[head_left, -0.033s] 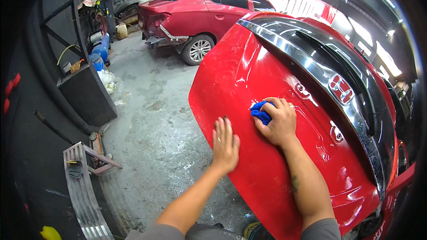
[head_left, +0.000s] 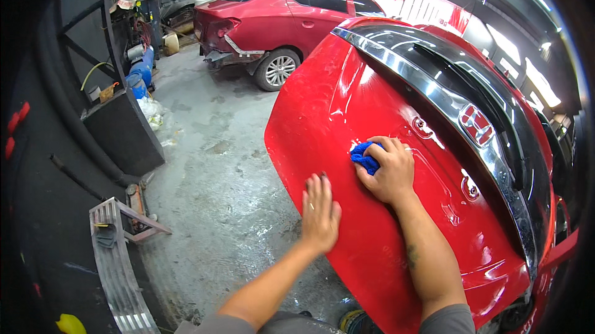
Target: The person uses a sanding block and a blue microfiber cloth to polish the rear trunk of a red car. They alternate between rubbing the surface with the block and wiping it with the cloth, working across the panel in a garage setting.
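Observation:
My right hand (head_left: 395,171) is closed round a bunched blue cloth (head_left: 364,157) and presses it against the red tailgate (head_left: 365,228) of a car. Small whitish wet spots show beside the cloth. My left hand (head_left: 320,217) lies flat near the panel's left edge, fingers stretched out, with nothing in it; its fingertips look dark. Right of my right hand, the panel has two recesses with bare whitish patches (head_left: 469,184). Beyond them runs a chrome trim strip (head_left: 427,86) with an emblem (head_left: 476,125).
A second red car (head_left: 291,18), its rear bumper off, stands at the back. A silver metal bench (head_left: 121,266) and a dark box stand (head_left: 124,129) line the left wall. Blue containers (head_left: 139,74) sit behind the stand. The grey floor (head_left: 211,210) looks wet.
My left hand has slid slightly toward me and to the right along the panel's edge. My right hand and the cloth have hardly moved.

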`<state>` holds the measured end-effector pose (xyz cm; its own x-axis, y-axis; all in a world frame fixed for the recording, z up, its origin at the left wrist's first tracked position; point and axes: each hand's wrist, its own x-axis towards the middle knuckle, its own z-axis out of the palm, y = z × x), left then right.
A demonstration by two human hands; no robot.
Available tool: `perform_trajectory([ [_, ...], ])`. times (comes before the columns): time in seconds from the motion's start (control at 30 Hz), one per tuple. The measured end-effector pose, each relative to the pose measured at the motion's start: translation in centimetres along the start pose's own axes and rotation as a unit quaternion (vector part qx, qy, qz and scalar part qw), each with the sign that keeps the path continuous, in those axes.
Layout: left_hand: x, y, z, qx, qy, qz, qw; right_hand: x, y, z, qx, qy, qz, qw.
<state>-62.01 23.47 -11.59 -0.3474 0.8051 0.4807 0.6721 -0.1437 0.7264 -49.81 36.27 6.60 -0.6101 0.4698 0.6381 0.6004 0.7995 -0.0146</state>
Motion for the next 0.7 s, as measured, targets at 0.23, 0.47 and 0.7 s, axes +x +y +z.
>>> perform_trajectory([
  [0.23,5.9,-3.6,-1.1,0.088,-0.005,0.004,0.996,0.0,0.0,0.1,-0.001,0.003,-0.003,1.0],
  [0.47,8.9,-3.5,-0.6,-0.002,0.05,-0.028,0.998,0.3,-0.2,0.7,-0.004,0.005,-0.017,1.0],
  [0.7,-1.3,1.7,-4.5,-0.028,-0.073,0.04,0.996,-0.3,0.6,0.3,-0.001,-0.002,-0.008,1.0],
])
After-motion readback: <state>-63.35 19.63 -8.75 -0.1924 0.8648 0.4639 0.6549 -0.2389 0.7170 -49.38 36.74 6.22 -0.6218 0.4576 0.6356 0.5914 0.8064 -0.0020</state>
